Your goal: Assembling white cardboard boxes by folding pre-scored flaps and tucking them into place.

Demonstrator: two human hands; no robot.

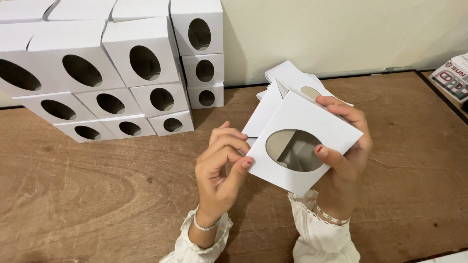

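- Head view: I hold a white cardboard box with an oval window up above the wooden table; it sits tilted, one corner pointing down, its top flaps standing open at the upper left.
- My right hand is closed on the box from the right side; the fingers curl over the upper right edge and the thumb presses on the front face at the rim of the oval window.
- My left hand is at the box's lower left corner; the thumb tip touches that corner and the fingers are curled in loosely above it; I cannot tell whether they pinch the card or only rest against it.
- Behind the box, a small pile of flat white blanks lies on the table near the wall; one shows an oval cut-out.
- At the upper left, a stack of finished white boxes stands on the table against the wall, each with an oval window facing me; they are well apart from my hands.
- At the right edge, a printed packet lies just beyond the table's dark border.
- White frilled cuffs cover both my wrists; each wrist carries a thin bracelet.
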